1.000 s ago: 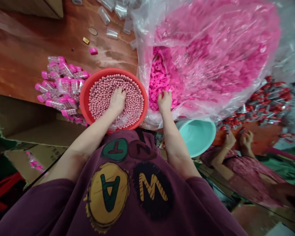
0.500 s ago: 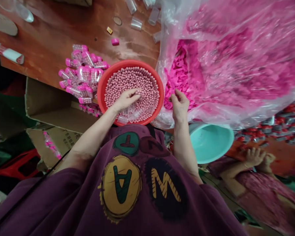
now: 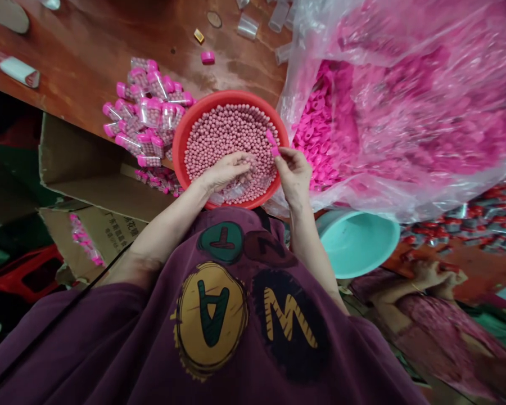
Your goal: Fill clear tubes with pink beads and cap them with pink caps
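Observation:
My left hand (image 3: 227,170) is over the pink beads (image 3: 223,129) in a red bowl (image 3: 181,112), its fingers closed round a small clear vial (image 3: 252,162) that is partly hidden by them. At the bowl's right rim, my right hand (image 3: 295,171) pinches a bright pink plastic cap (image 3: 272,143) between thumb and finger. A few empty clear vials (image 3: 231,195) lie on the beads near my body. Right of the bowl, a big clear plastic bag (image 3: 303,95) stands open with many loose pink caps (image 3: 316,129) inside.
Pink-capped vials full of beads (image 3: 149,112) are heaped left of the bowl. Empty vials (image 3: 248,26) and a loose pink cap (image 3: 208,57) lie farther back. A cardboard box (image 3: 88,163) is at left, a turquoise basin (image 3: 358,242) at right. Another person's hands (image 3: 436,277) work at lower right.
My right hand has moved left from the bag to the bowl's rim and now shows a pink cap. My left hand stays over the beads. The view has shifted slightly.

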### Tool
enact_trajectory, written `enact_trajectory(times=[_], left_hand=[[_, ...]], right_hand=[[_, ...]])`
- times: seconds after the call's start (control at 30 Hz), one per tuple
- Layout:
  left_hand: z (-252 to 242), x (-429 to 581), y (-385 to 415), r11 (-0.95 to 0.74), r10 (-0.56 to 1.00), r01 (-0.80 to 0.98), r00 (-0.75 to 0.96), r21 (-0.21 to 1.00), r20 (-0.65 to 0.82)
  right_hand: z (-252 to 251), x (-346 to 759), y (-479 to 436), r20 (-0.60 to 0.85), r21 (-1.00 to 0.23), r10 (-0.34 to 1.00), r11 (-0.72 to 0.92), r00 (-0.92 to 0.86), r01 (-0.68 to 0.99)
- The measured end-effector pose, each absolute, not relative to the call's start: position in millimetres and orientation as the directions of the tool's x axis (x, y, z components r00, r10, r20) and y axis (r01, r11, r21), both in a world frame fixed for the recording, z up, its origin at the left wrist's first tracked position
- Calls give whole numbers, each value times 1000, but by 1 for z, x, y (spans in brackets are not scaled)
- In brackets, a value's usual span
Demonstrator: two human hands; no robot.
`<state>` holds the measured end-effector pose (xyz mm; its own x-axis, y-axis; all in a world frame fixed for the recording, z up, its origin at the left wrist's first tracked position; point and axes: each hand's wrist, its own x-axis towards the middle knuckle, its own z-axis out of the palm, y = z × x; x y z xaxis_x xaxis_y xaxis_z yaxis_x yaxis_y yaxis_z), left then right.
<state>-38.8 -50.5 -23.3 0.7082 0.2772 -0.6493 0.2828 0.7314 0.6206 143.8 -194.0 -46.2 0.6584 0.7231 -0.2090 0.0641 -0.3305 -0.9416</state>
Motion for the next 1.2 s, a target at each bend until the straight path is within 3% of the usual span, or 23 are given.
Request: enact_trajectory(times=[0.13,0.37,0.8,0.93,1.07,1.2], left_hand=[[-25,-42,-51,741,272,265,722,617,-636],[-28,-42,-57,765,328,147,749,627,-576],[-6,-34,-72,768,458,51,653,639,-603],[1,-28,-79,795,468,25,612,606,-638],[6,-31,-78,812,453,43,582,581,-676],[13,-41,-72,804,257,194,739,562,-622]], right_hand=[[-33,124,-177,-212,-949,780,-308,589,66],[-25,115,-175,-103,-925,853,-272,512,267],[-3,109,-179,53,-871,898,-172,436,460],[8,101,-185,18,-843,906,-214,423,494],[7,94,-191,-98,-884,884,-288,456,368],[-7,93,-181,-385,-914,778,-398,496,-86]])
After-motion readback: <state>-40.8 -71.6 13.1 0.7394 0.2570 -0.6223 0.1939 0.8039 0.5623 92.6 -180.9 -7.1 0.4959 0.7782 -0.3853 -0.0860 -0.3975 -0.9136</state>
